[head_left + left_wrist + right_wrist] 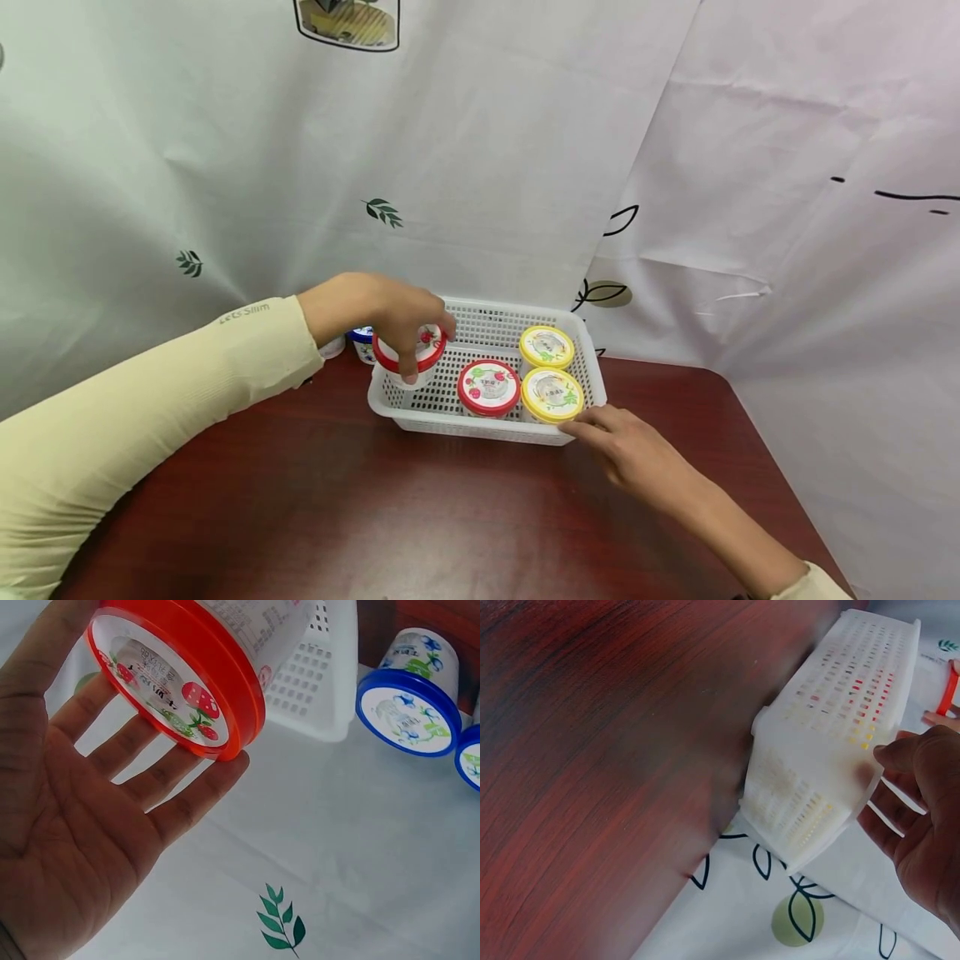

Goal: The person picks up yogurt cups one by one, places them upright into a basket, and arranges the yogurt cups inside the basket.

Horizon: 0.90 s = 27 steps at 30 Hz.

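Note:
My left hand (405, 321) grips a tub with a red lid (176, 675) by its rim, fingers on one side and thumb on the other. Strawberries are printed on the lid. The tub is over the left end of a white perforated basket (465, 427). Inside the basket stand another red-lidded tub (489, 388) and two yellow-lidded tubs, one nearer (552, 395) and one farther (547, 347). At the basket's near right corner, my right hand (637, 450) pinches the rim, with the thumb outside and the fingers over the edge.
Blue-lidded tubs (409, 712) stand left of the basket, partly hidden behind the left arm in the head view. The basket sits on a dark red wooden table (420, 508). A white printed cloth (487, 167) hangs behind the table and along its right side.

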Each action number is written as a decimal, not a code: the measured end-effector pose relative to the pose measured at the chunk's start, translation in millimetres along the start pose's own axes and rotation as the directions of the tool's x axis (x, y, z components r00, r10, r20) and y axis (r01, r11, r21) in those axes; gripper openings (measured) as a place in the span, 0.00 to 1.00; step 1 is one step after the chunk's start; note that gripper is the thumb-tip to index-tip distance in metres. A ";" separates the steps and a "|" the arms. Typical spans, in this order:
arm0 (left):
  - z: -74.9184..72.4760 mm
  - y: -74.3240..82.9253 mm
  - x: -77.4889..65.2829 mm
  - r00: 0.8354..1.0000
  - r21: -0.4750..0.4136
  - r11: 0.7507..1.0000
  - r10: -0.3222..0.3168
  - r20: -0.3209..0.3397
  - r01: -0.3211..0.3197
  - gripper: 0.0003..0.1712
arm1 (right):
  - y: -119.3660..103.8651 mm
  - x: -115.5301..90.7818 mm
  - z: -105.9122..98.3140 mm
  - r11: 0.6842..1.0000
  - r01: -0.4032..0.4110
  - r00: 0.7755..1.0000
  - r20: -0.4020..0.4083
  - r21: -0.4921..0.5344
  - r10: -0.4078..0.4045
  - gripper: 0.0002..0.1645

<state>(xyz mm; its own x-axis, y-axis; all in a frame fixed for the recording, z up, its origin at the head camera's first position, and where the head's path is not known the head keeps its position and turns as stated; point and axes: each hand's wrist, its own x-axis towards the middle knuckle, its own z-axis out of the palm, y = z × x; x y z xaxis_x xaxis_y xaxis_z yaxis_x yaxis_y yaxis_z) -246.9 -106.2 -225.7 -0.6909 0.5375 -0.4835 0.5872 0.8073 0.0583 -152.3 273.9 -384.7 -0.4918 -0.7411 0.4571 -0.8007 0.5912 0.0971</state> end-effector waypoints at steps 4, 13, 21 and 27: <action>1.9 4.0 5.7 1.000 0.005 1.000 0.001 0.009 -0.001 0.50 | -0.2 -0.1 0.2 1.000 0.004 1.000 -0.005 0.004 -0.004 0.30; 9.8 8.7 15.0 0.999 -0.004 1.000 0.004 0.040 -0.003 0.49 | -0.4 -0.1 0.3 1.000 0.008 1.000 -0.009 0.002 -0.008 0.31; 19.2 6.3 23.6 0.998 -0.036 0.999 -0.018 0.062 0.020 0.50 | -1.8 -0.3 -0.4 1.000 0.005 1.000 -0.007 -0.004 -0.005 0.32; 25.1 2.8 29.8 0.998 -0.046 0.998 -0.033 0.056 0.036 0.52 | -2.6 -0.5 -0.8 1.000 -0.005 1.000 0.000 -0.005 0.005 0.32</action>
<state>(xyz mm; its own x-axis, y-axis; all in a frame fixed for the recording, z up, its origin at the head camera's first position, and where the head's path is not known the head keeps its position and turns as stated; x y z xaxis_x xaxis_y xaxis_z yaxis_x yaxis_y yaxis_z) -255.2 -94.0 -261.8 -0.6854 0.4961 -0.5330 0.5422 0.8363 0.0812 -149.7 273.0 -384.4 -0.4955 -0.7382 0.4577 -0.7966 0.5963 0.0993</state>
